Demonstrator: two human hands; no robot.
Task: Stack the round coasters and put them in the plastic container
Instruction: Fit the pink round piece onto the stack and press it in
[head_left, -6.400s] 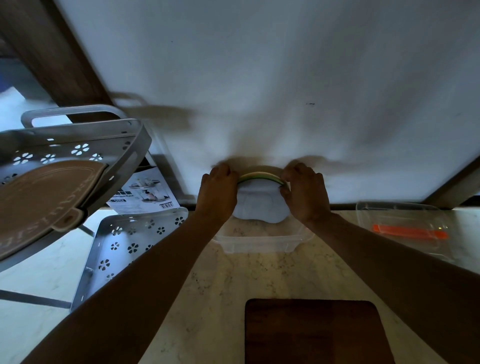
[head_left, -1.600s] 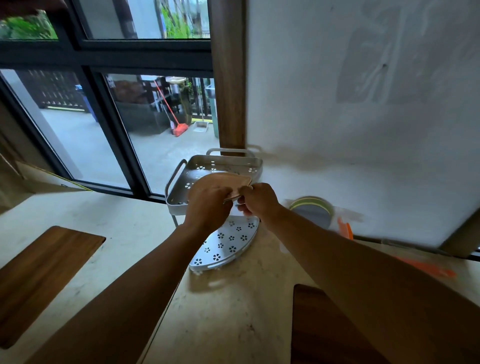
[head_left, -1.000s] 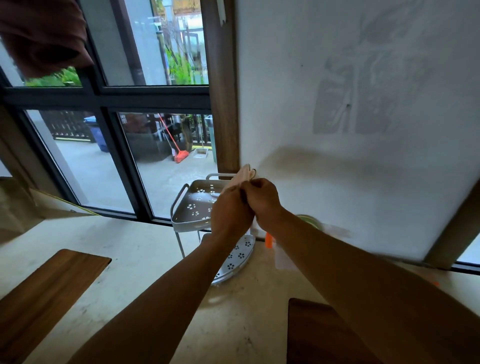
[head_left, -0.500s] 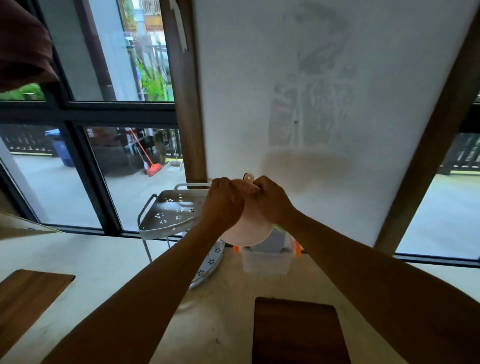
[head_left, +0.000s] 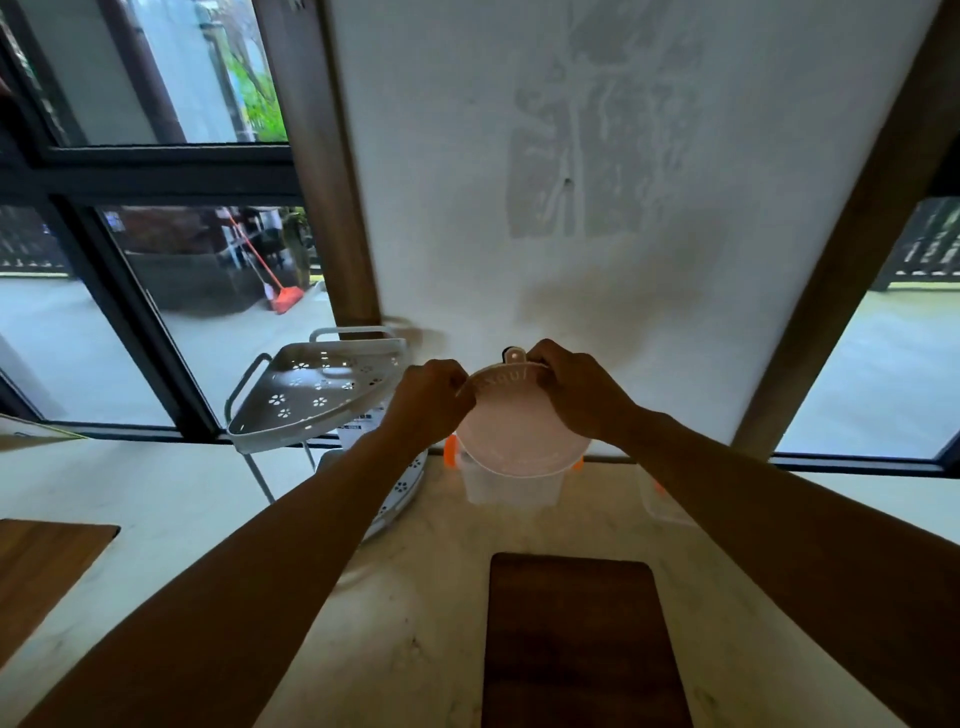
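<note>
Round coaster (head_left: 519, 426): pale pink disc with raised lettering near its upper rim and a small hanging tab at the top. Left hand (head_left: 428, 402) and right hand (head_left: 576, 395) pinch its opposite edges, holding it tilted directly above the clear plastic container (head_left: 511, 488) standing near the countertop's (head_left: 415, 623) far edge.

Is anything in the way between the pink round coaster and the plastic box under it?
Nothing visible. Both hands, left and right, hold the pink coaster by its top edge, right above the clear plastic container. The coaster itself hides the container's opening, so I cannot see inside.
</note>
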